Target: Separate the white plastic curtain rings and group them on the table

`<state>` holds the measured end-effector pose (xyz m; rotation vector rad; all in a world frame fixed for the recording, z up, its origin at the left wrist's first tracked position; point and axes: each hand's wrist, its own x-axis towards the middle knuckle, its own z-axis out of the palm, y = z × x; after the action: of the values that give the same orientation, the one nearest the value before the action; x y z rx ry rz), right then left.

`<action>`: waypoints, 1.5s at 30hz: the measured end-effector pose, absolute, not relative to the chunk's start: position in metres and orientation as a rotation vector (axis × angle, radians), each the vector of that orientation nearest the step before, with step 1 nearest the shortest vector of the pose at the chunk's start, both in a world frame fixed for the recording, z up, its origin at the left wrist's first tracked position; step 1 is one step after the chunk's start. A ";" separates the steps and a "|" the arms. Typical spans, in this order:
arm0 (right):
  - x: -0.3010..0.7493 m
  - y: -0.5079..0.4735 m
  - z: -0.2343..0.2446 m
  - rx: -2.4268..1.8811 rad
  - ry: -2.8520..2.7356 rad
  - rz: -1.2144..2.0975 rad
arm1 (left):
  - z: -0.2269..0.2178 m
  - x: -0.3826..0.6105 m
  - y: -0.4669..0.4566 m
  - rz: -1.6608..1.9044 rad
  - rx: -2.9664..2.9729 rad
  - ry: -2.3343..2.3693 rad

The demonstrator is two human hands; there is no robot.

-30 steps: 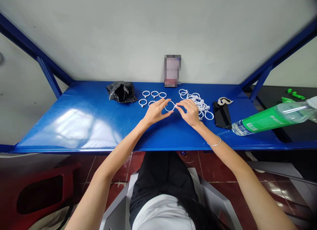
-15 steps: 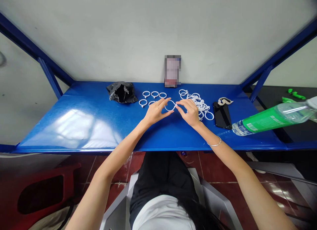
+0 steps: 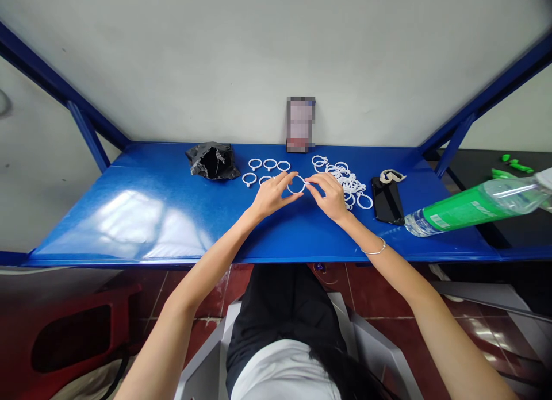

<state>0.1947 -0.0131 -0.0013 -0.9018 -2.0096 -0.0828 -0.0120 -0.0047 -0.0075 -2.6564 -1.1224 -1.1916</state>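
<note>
Between my two hands, a white curtain ring [image 3: 295, 192] with a small eyelet is held above the blue table [image 3: 263, 239]. My left hand [image 3: 271, 196] has its thumb and index finger closed on the ring's left side. On the opposite side, my right hand [image 3: 331, 199] pinches the ring at its eyelet. A loose pile of white curtain rings [image 3: 352, 184] lies just beyond and right of my right hand. Several more curtain rings [image 3: 249, 184] are laid out in rows past my left hand, which partly covers the nearer row.
A crumpled black plastic bag [image 3: 200, 163] lies open at the back left. A phone [image 3: 301, 124] with a blurred screen leans against the wall. To the right are a dark phone [image 3: 388, 202], a beige strap-like item [image 3: 391, 176] on its edge, and a green-labelled bottle [image 3: 470, 210].
Hardly anything differs. Both hands keep the curtain ring in the same place, and the rings on the table lie as before.
</note>
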 end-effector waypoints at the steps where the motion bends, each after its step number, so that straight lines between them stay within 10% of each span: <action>1: 0.195 -0.013 -0.001 -0.901 -2.010 -0.078 | -0.007 -0.012 -0.005 -1.188 -2.658 -1.125; 45: 0.198 -0.001 -0.012 -0.917 -1.992 0.099 | -0.011 -0.006 -0.001 -1.072 -2.768 -1.413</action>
<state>0.1982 -0.0010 -0.0120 -0.9165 -1.9919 0.0990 -0.0059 -0.0015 -0.0110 -2.7683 -1.4129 -1.0724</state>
